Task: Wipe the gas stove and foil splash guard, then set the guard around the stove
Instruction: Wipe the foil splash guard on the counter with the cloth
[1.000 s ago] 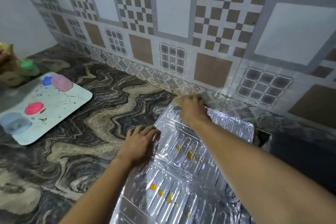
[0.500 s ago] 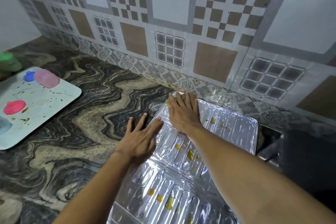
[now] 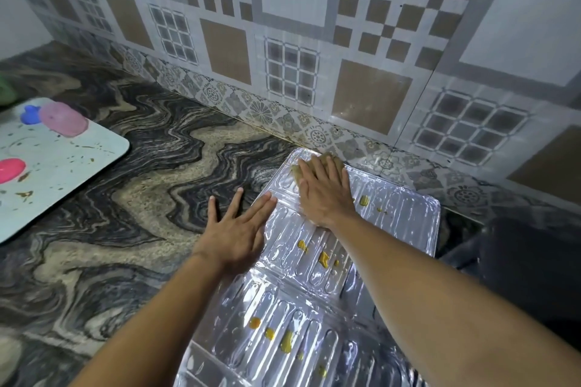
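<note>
Your right hand (image 3: 325, 195) presses a tan cloth (image 3: 317, 163) flat-fingered at the foil splash guard's (image 3: 393, 229) 11 o'clock corner; your left hand (image 3: 237, 229), fingers spread and empty, pins its edge.

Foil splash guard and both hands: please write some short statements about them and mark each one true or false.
1. The foil splash guard lies flat on the marble counter. True.
2. The right hand presses a cloth on the guard's far end. True.
3. The guard is clean. False: yellow stains remain on it.
4. The left hand lifts the guard's edge. False: it rests flat and open, palm down.
5. The guard stands upright around the stove. False: it lies flat.
</note>
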